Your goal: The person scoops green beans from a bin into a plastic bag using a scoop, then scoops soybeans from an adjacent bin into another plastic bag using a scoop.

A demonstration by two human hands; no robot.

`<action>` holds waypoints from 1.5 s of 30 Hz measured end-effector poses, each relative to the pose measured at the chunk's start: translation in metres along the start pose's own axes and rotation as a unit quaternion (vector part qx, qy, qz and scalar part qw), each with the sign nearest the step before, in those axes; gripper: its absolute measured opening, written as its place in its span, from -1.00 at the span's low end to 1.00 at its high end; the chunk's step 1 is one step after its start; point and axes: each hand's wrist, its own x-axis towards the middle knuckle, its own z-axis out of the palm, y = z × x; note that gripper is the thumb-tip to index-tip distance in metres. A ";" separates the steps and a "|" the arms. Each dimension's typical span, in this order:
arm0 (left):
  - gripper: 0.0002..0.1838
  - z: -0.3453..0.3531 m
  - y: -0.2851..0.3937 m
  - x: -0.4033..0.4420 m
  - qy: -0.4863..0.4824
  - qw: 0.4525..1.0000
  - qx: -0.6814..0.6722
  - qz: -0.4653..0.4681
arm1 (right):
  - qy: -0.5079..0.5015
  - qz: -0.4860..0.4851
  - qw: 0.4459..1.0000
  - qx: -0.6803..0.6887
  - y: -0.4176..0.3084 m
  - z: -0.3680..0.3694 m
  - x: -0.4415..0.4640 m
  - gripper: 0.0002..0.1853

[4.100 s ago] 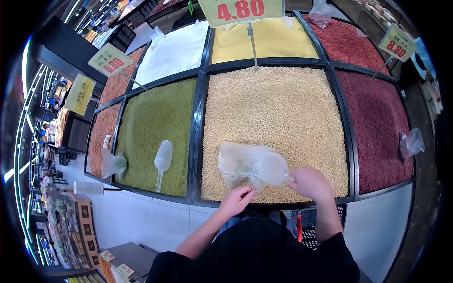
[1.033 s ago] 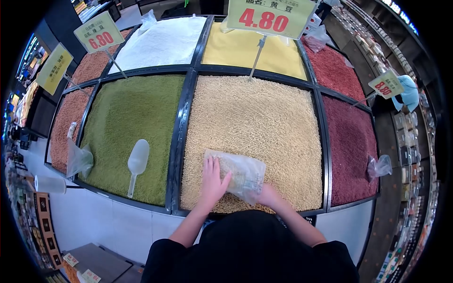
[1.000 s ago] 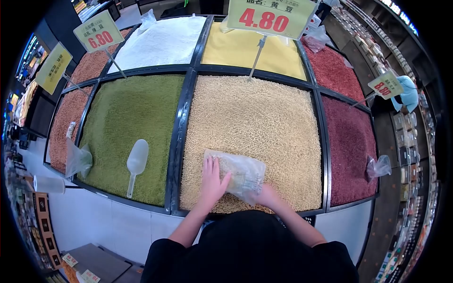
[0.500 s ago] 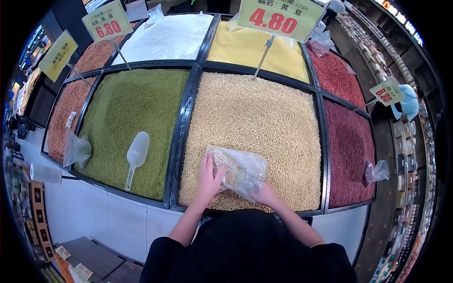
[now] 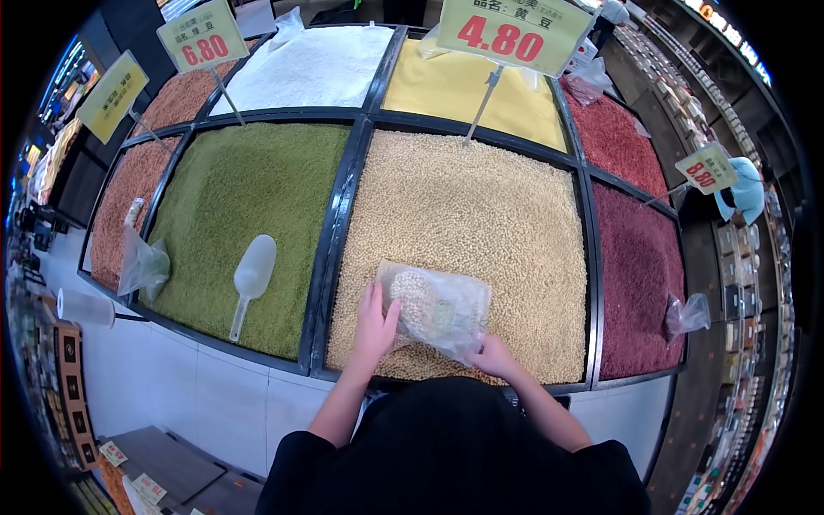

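Note:
A clear plastic bag (image 5: pixel 446 311) with pale beans in its left part lies slanted just over the bin of soybeans (image 5: pixel 472 206). My left hand (image 5: pixel 374 324) grips its left end, thumb and fingers on either side of the beans. At the lower right corner, the fingers of my right hand (image 5: pixel 493 355) are closed on the plastic. Whether the bag touches the soybeans beneath is hard to see.
Left of the soybeans, a white scoop (image 5: pixel 255 268) rests on green beans (image 5: pixel 249 189). Black dividers (image 5: pixel 339 215) separate the bins. Price signs (image 5: pixel 506 39) stand on stems. Plastic bags hang at both sides, including one (image 5: pixel 687 314) by dark red beans (image 5: pixel 639 275).
My right hand has come out a little to the right along the bag's lower corner, its fingers now showing more. The bag has shifted slightly right and looks flatter.

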 end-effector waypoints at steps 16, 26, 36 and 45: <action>-0.27 0.016 0.004 -0.010 0.001 0.999 0.029 0.033 | 0.117 0.113 0.976 0.144 0.016 -0.056 -0.120 -0.82; -0.27 0.016 0.018 -0.006 -0.013 0.998 0.021 0.065 | 0.328 0.154 0.884 0.296 0.026 -0.071 -0.114 -0.66; -0.29 0.010 0.028 -0.010 -0.033 0.996 0.010 0.080 | 0.375 0.118 0.867 0.306 0.017 -0.074 -0.063 -0.65; -0.46 0.005 0.031 -0.019 -0.009 0.990 -0.049 0.129 | 0.400 0.104 0.891 0.188 0.022 -0.075 -0.031 -0.68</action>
